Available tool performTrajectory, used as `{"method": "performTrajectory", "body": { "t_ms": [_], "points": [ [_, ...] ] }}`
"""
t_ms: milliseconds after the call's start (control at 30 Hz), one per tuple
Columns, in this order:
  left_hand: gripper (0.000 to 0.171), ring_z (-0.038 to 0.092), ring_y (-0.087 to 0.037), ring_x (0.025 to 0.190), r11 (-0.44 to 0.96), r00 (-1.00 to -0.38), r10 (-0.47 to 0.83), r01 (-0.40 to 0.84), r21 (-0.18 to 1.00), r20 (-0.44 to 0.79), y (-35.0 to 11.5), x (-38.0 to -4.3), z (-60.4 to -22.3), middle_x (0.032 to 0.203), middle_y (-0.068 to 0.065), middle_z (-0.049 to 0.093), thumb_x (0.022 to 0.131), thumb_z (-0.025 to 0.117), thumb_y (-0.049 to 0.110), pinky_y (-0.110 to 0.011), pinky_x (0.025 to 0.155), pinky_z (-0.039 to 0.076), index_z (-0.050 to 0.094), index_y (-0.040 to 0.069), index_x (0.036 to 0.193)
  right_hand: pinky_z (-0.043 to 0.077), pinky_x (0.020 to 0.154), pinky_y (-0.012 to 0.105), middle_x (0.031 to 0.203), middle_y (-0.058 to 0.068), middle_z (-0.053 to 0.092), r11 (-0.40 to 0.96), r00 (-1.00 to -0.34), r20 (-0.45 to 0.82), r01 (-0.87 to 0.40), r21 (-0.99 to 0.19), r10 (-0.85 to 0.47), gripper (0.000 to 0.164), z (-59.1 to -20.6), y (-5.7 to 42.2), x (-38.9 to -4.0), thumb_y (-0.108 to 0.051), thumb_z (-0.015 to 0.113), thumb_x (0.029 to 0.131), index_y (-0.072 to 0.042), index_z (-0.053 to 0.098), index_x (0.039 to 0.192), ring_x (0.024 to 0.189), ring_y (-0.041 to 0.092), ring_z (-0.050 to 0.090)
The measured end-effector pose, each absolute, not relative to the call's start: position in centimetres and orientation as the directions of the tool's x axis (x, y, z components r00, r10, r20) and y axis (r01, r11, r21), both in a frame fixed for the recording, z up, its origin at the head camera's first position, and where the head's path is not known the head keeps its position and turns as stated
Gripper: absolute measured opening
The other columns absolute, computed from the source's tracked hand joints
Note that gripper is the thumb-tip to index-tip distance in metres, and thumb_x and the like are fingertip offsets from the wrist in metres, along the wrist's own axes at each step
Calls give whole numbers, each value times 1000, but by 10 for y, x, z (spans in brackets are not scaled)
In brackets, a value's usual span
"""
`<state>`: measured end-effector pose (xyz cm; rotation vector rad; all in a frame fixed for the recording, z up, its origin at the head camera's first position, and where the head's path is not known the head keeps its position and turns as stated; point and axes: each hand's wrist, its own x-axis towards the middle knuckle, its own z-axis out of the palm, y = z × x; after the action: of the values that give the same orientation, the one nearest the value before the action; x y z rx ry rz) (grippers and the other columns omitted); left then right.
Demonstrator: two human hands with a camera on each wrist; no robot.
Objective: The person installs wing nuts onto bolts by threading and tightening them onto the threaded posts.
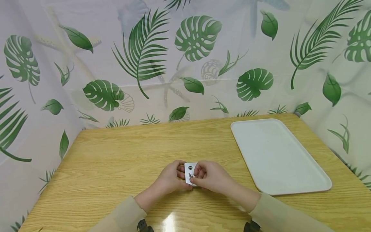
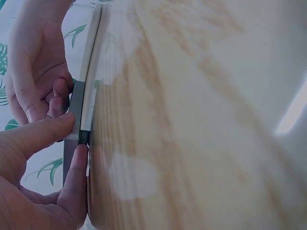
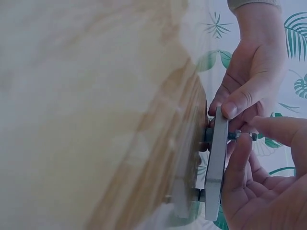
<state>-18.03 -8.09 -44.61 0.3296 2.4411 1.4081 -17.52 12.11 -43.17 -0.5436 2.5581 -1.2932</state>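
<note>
A small pale metal plate [image 1: 187, 181] with holes is held just above the table, between both hands. My left hand [image 1: 169, 179] grips its left edge, the thumb on the near corner and fingers at the far side. A bolt [image 3: 254, 137] passes through the plate [image 3: 218, 158], its threaded end pointing up. My right hand [image 1: 215, 178] pinches a small nut [image 3: 244, 134] on that thread between thumb and index finger. Beneath the plate, a second dark bolt end [image 3: 201, 194] shows in the right wrist view. The right fingers hide part of the plate in the head view.
A white rectangular tray [image 1: 278, 154] lies on the right of the wooden table [image 1: 121, 154]. Leaf-patterned cloth [image 1: 220, 74] hangs behind the table and along both sides.
</note>
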Motion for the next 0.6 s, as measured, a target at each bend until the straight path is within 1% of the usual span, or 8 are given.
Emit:
{"method": "performTrajectory", "body": {
  "t_ms": [133, 200, 233, 333, 400, 600],
  "points": [
    [83, 67, -19, 99, 490, -927, 344, 45, 870, -146, -81, -180, -446, 118, -14, 68, 76, 93, -1, -34, 88, 60, 50, -8, 147, 47, 57, 21, 76, -1, 64, 524, -877, -15, -273, -807, -480, 29, -432, 122, -177, -15, 81, 93, -4, 66, 115, 63, 9, 55],
    [83, 67, -20, 100, 493, -928, 342, 40, 869, -151, -81, -181, -446, 119, -15, 68, 77, 93, 0, -34, 88, 60, 50, -8, 147, 47, 59, 21, 79, -1, 65, 515, -857, -15, -294, -805, -514, 31, -433, 122, -179, -11, 77, 94, -2, 67, 122, 65, 8, 56],
    [83, 67, -20, 100, 496, -928, 340, 38, 867, -153, -81, -181, -447, 119, -14, 68, 77, 93, 1, -34, 88, 60, 50, -7, 147, 47, 60, 20, 80, -1, 65, 509, -848, -16, -303, -806, -530, 30, -433, 122, -180, -8, 75, 94, -2, 68, 123, 65, 7, 55],
    [84, 67, -20, 100, 502, -929, 334, 33, 864, -159, -81, -181, -447, 118, -14, 68, 77, 93, 1, -35, 88, 60, 50, -7, 148, 47, 60, 19, 80, -1, 65, 498, -829, -20, -316, -807, -559, 27, -434, 121, -182, -1, 69, 93, 0, 71, 120, 63, 4, 54],
    [84, 67, -19, 99, 504, -930, 330, 27, 863, -164, -81, -180, -447, 117, -13, 68, 77, 93, 1, -35, 88, 60, 49, -6, 149, 47, 59, 19, 80, -1, 65, 501, -829, -26, -312, -807, -559, 25, -434, 120, -183, 0, 67, 91, -1, 73, 116, 62, 4, 53],
    [85, 67, -19, 99, 496, -927, 337, 28, 868, -163, -81, -180, -447, 118, -14, 68, 78, 92, 0, -35, 88, 61, 48, -7, 149, 49, 57, 20, 79, 2, 68, 488, -850, -42, -261, -833, -526, 20, -435, 119, -183, -5, 74, 90, 1, 72, 110, 62, 6, 56]
  ]
}}
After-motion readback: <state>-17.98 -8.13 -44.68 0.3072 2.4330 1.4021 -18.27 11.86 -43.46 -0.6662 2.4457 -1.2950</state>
